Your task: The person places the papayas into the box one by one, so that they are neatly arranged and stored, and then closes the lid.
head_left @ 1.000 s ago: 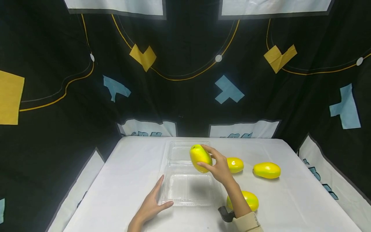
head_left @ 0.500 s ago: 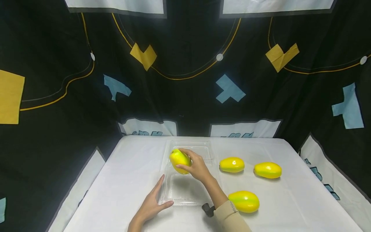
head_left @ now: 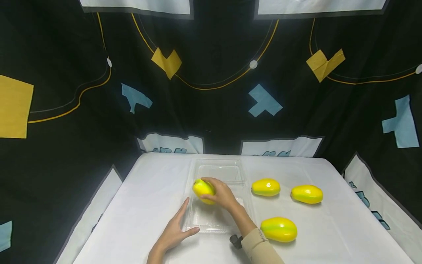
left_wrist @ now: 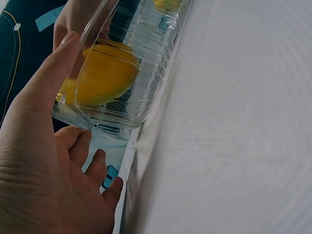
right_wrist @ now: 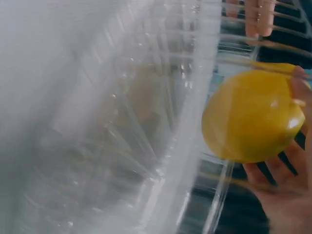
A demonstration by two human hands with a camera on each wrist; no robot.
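Observation:
My right hand (head_left: 220, 194) grips a shiny yellow mango (head_left: 203, 191), thumb on the near side and fingers over the far side. The mango is low over the front half of a clear plastic clamshell box (head_left: 211, 229), which lies unfolded. In the right wrist view the same mango (right_wrist: 253, 117) shows behind the clear ribbed wall. My left hand (head_left: 173, 231) rests at the box's near left corner, fingers extended and thumb spread apart. Through the clear wall in the left wrist view the mango (left_wrist: 107, 73) appears beside the left hand (left_wrist: 58, 161).
Three more yellow mangoes lie right of the box: one mango (head_left: 265, 187) beside it, another mango (head_left: 307, 194) farther right, and a third mango (head_left: 278, 229) near the right sleeve (head_left: 260, 245). Black cloth (head_left: 211, 110) hangs behind the white table (head_left: 148, 183).
The right hand has carried the mango leftward across the box, then down into its front half. The left hand has stayed at the box's corner.

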